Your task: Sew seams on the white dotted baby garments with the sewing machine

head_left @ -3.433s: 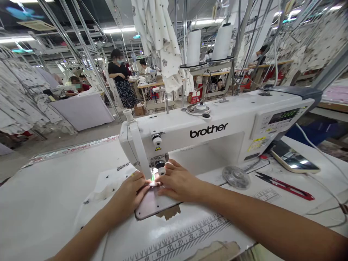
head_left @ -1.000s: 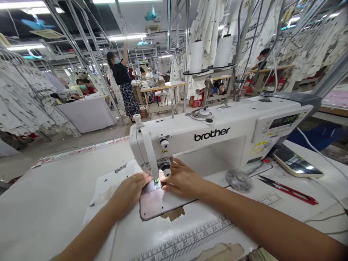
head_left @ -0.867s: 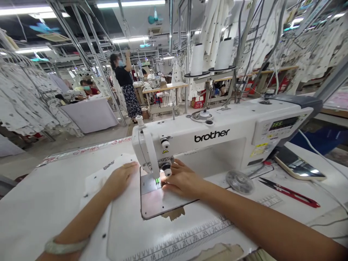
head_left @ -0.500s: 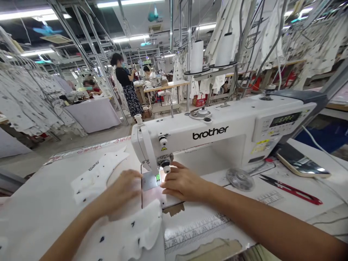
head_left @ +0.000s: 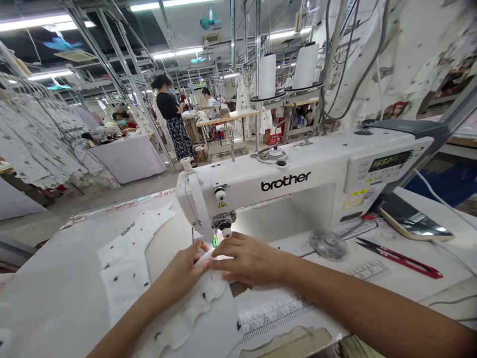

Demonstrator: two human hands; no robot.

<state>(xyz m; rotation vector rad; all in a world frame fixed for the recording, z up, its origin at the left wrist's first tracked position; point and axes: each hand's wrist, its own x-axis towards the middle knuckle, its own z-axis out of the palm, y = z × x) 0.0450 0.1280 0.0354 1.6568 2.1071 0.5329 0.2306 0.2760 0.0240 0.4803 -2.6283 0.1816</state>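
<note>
White fabric with small dark motifs runs from the front of the table up to the needle area of a white sewing machine. My left hand pinches the fabric's edge just left of the presser foot. Right beside it, my right hand has its fingers closed on the same edge, fingertips at the lit needle area. The two hands nearly meet, and they hide most of the needle plate. A second piece of dotted white fabric lies flat to the left.
Right of the machine bed lie a clear round plastic case, red-handled thread snips and a phone. A printed ruler strip marks the table front. Thread cones stand behind. A person stands farther back.
My left hand has moved right to the needle area and now pinches the fabric there. The fabric has been brought up and over the needle plate. My right hand has shifted slightly lower.
</note>
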